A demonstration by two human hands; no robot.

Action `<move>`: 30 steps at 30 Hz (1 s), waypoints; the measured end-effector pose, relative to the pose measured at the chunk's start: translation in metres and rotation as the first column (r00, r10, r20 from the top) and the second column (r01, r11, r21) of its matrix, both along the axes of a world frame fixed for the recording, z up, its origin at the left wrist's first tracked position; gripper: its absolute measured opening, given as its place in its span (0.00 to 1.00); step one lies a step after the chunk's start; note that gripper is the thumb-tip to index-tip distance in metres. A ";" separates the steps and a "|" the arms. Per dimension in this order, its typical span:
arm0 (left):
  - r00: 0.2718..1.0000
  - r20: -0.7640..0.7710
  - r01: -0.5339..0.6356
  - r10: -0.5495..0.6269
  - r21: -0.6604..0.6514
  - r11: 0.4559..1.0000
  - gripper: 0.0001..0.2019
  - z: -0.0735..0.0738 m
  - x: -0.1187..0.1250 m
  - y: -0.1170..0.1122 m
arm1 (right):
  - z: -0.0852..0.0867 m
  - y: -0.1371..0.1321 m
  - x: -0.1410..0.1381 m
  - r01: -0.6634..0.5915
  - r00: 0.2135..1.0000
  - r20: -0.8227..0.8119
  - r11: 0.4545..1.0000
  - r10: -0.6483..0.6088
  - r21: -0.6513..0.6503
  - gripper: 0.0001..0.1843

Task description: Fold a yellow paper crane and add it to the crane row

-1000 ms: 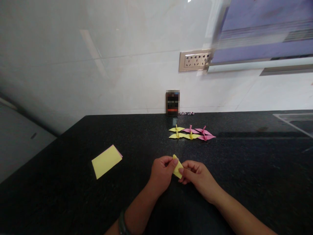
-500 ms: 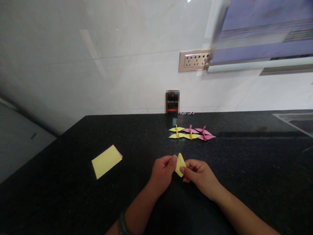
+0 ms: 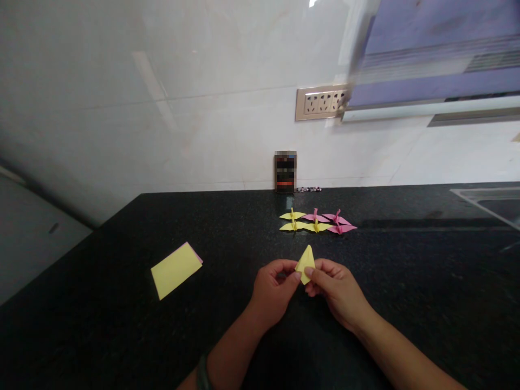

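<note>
A small folded yellow paper (image 3: 306, 257) stands point-up between both hands, just above the black countertop (image 3: 122, 325). My left hand (image 3: 273, 287) pinches its lower left edge, fingers closed. My right hand (image 3: 335, 290) pinches its lower right edge, fingers closed too. Beyond the hands lie several finished paper cranes (image 3: 317, 222) in two short rows, yellow and pink.
A stack of square paper sheets (image 3: 175, 269), yellow on top with pink beneath, lies to the left. A small dark box (image 3: 285, 171) leans against the white wall. A socket strip (image 3: 319, 102) is on the wall. A sink edge (image 3: 487, 197) shows at far right.
The folded yellow paper has been turned from lying slanted between the hands to standing with its point up, and both hands have risen slightly with it.
</note>
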State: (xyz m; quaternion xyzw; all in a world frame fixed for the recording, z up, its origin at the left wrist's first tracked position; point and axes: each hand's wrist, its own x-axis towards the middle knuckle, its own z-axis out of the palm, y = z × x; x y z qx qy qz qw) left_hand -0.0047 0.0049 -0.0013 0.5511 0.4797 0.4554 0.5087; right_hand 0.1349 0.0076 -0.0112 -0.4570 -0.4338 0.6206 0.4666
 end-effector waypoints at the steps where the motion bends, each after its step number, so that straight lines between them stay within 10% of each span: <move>1: 1.000 -0.014 0.000 0.000 0.014 1.000 0.10 0.000 0.000 0.000 | 0.000 0.000 0.000 -0.002 1.000 -0.001 1.000 0.002 -0.001 0.14; 9: 0.995 -0.098 -0.028 0.037 0.097 0.995 0.09 0.000 -0.002 -0.002 | -0.003 -0.001 0.000 0.012 0.999 0.031 0.999 -0.013 0.037 0.12; 20: 0.893 0.442 0.091 0.086 -0.366 0.926 0.15 0.001 0.001 0.003 | 0.004 -0.001 0.000 -0.055 0.996 0.075 0.997 0.051 0.051 0.11; 30: 0.966 0.260 0.059 0.014 -0.272 0.960 0.13 0.004 -0.001 0.002 | 0.008 0.000 0.002 -0.127 0.972 0.212 0.986 0.102 0.107 0.09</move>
